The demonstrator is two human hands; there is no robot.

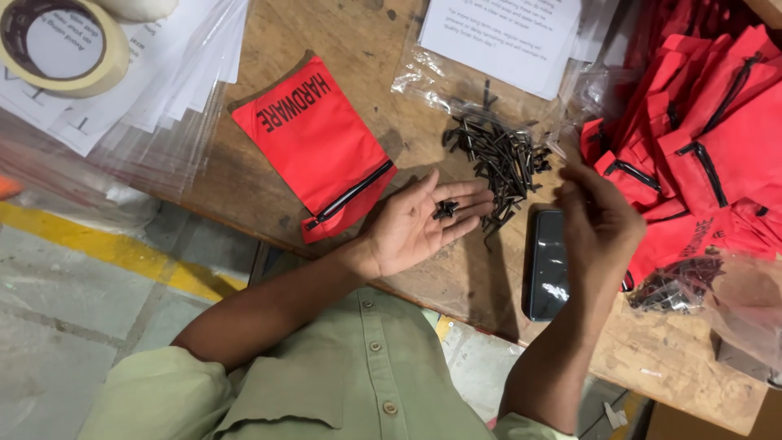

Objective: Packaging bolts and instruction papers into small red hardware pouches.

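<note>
Few black screws [445, 210] lie in the left hand [415, 226], palm up, fingers spread flat, held just over the counter [358, 49] edge. Just beyond the fingertips is the loose screw pile [498, 159] spilling from a torn clear bag [432, 77]. Right hand [599, 216] hovers beside the pile, fingers curled together; blurred, so can't tell whether it pinches a screw. Judging by that, this looks like the counting-out step: screws picked from the pile into the palm. The next move calls for a fine pinch on single screws without dragging extras. Flat red zip pouch [314, 143] lies left of the palm, zipper toward the edge. Black phone [548, 265] lies under the right wrist. Stack of red pouches [700, 138] at right, second screw bag [692, 285] below it, tape roll [61, 41] and paper sheets [163, 73] far left.
</note>
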